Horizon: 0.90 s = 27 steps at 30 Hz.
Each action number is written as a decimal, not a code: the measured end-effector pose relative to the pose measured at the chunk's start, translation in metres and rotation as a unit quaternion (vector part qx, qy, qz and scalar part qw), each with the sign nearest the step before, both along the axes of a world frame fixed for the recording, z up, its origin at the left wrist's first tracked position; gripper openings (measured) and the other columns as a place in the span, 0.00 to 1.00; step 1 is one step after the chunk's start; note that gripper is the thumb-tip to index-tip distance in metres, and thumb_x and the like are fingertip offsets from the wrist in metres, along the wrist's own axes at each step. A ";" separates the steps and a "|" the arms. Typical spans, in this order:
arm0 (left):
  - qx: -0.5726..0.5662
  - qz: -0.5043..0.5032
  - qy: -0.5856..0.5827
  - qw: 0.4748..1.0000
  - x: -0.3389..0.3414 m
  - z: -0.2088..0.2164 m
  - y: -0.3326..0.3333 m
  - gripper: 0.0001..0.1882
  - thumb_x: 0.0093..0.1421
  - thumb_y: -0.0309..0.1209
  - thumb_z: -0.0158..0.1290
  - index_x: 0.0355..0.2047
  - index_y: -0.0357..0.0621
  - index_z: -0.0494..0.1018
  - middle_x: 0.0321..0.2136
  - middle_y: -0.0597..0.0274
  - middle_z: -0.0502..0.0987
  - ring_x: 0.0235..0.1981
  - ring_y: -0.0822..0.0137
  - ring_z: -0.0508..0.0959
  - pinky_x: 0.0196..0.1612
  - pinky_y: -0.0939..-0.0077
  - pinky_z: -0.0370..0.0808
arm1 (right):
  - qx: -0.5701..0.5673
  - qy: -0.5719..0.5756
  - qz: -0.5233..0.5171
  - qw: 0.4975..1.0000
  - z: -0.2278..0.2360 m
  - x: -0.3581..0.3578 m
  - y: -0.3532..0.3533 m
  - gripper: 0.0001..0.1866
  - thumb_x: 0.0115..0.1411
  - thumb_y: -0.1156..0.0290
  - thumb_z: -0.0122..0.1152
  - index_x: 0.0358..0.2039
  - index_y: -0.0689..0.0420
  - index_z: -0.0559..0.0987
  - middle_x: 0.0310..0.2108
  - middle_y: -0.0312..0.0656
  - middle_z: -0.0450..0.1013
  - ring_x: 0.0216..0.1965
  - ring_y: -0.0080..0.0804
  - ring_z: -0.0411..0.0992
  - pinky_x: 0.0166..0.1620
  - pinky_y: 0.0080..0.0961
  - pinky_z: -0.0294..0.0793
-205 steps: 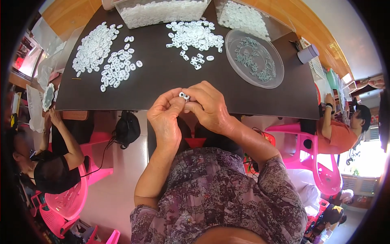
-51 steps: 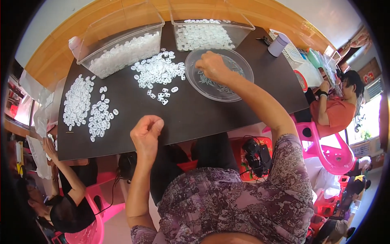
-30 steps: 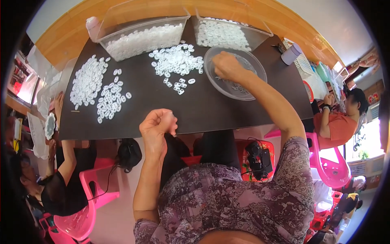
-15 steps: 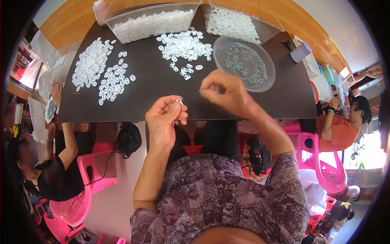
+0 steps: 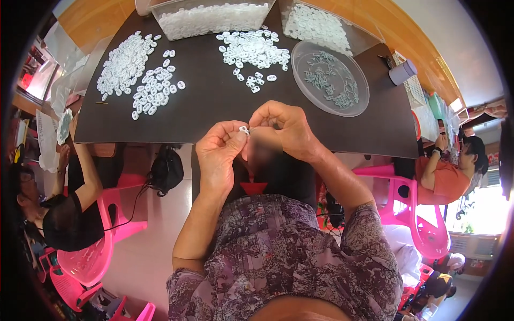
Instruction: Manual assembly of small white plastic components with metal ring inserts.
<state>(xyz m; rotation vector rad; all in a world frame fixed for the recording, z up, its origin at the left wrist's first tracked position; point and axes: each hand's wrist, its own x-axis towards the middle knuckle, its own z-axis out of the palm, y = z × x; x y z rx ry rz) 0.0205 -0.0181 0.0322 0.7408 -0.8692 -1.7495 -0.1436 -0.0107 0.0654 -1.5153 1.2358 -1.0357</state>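
Inspector: Begin with the nearest hand.

Recorder: Left hand (image 5: 217, 155), in front of the torso. Thumb and forefinger are pressed together on a small white piece (image 5: 244, 129), which sits at their tips, above the near edge of the desk (image 5: 214, 109).

Inspector: And the right hand (image 5: 289, 131)?

Recorder: Just beside the left. Its forefinger is bent, with the tip at or very near the piece. The area under those fingers (image 5: 262, 112) is blurred, so I cannot tell whether they pinch anything.

Inspector: Changes noted?

Recorder: One second ago the right hand was over the round clear dish (image 5: 337, 75); half a second ago it was drawn back but apart from the left. Now the two almost meet. The left hand held its piece half a second ago too.

Inspector: Beyond the hands?

Recorder: A few loose white pieces (image 5: 256, 82), with a larger white heap (image 5: 254, 49) behind them. Two more groups of white ovals lie to the left: a small spread (image 5: 155, 88) and a dense pile (image 5: 123, 64). The dish, on the right, contains small grey-green pins (image 5: 318, 80).

Inspector: Furthest?

Recorder: Two clear bins of white pieces, left (image 5: 156, 12) and right (image 5: 361, 45).
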 end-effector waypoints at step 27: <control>-0.118 0.101 -0.131 0.979 -0.004 -0.006 0.017 0.03 0.57 0.20 0.50 0.32 0.34 0.73 0.25 0.67 0.73 0.22 0.81 0.69 0.24 0.88 0.67 | 0.007 -0.018 -0.028 0.999 -0.010 0.014 0.005 0.06 0.53 0.79 0.60 0.33 0.63 0.74 0.28 0.34 0.72 0.29 0.14 0.70 0.32 0.12 0.70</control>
